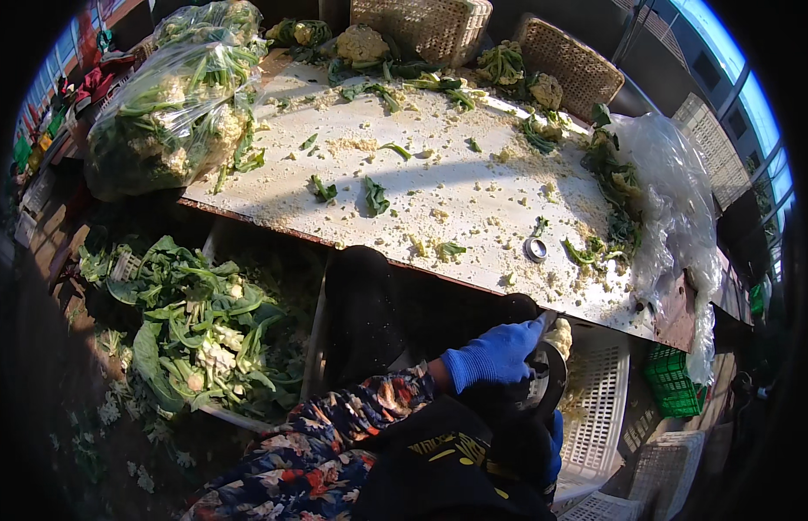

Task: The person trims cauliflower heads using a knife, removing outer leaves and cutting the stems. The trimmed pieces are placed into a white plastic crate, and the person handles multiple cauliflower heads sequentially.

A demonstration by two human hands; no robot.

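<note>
My left hand (498, 355), in a blue knitted glove, reaches right past the table's front edge, its fingers stretched forward. Just beyond the fingers is a pale piece of cauliflower (561, 337); whether they grip it cannot be told. A dark curved strip (555, 384), too shaded to name, crosses in front of the hand. Only a sliver of my right hand (557, 446), also blue-gloved, shows below, mostly hidden behind dark clothing. Under both hands stands a white perforated plastic crate (600, 397) with cauliflower crumbs inside.
The white tabletop (404, 189) is littered with crumbs, leaves and a small metallic ring (536, 249). Bagged cauliflower (176, 117) stands left; clear plastic film (671, 176) hangs right. Leafy trimmings (209, 332) fill a bin at lower left. Crates (420, 29) line the back; a green crate (674, 384) sits right.
</note>
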